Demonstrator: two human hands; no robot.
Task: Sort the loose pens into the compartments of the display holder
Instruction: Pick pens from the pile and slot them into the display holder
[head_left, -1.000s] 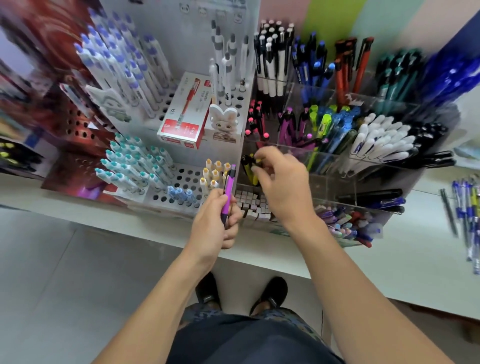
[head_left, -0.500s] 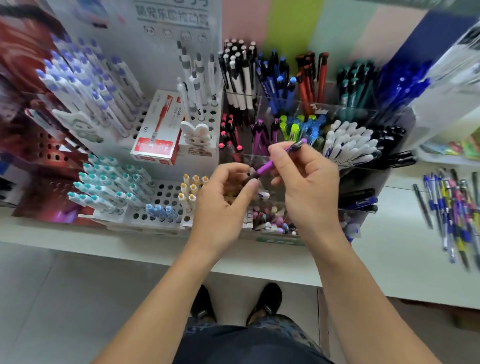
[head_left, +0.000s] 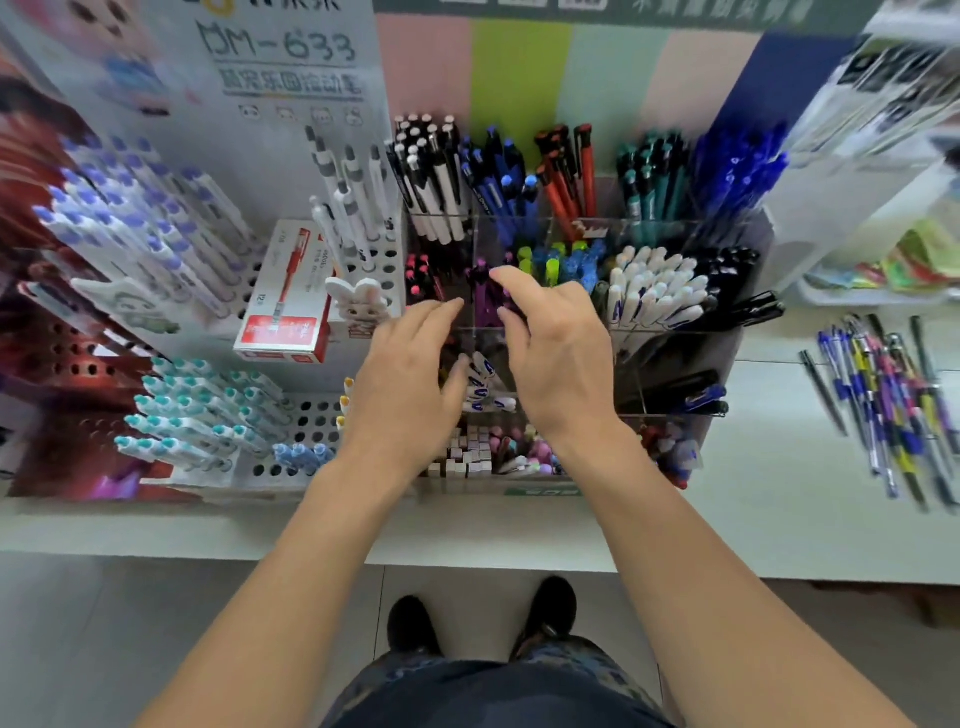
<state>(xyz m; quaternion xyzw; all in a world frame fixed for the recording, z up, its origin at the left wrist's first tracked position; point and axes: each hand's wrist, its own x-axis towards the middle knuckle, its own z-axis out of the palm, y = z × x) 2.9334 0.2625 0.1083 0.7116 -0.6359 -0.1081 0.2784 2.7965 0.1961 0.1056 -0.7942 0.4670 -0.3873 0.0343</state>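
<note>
A clear acrylic display holder (head_left: 748, 244) stands on the white counter, its compartments filled with pens grouped by colour. Purple pens (head_left: 485, 296) stand in a middle compartment just beyond my fingertips. My right hand (head_left: 558, 358) hovers over that compartment with fingers spread and relaxed, holding nothing. My left hand (head_left: 410, 384) hangs beside it to the left, fingers straight, also holding nothing. A pile of loose pens (head_left: 883, 395) lies on the counter at the right.
White perforated pen racks (head_left: 322, 436) with blue and teal pens stand at the left, with a red pen box (head_left: 283, 296) and a rabbit figure (head_left: 358, 301). White pens (head_left: 654, 291) and black pens (head_left: 727, 291) fill compartments right of my hands. Stacked packaging sits far right.
The purple pen that both hands held half a second ago has left them and now stands among the purple pens. Both hands have opened and drawn slightly apart.
</note>
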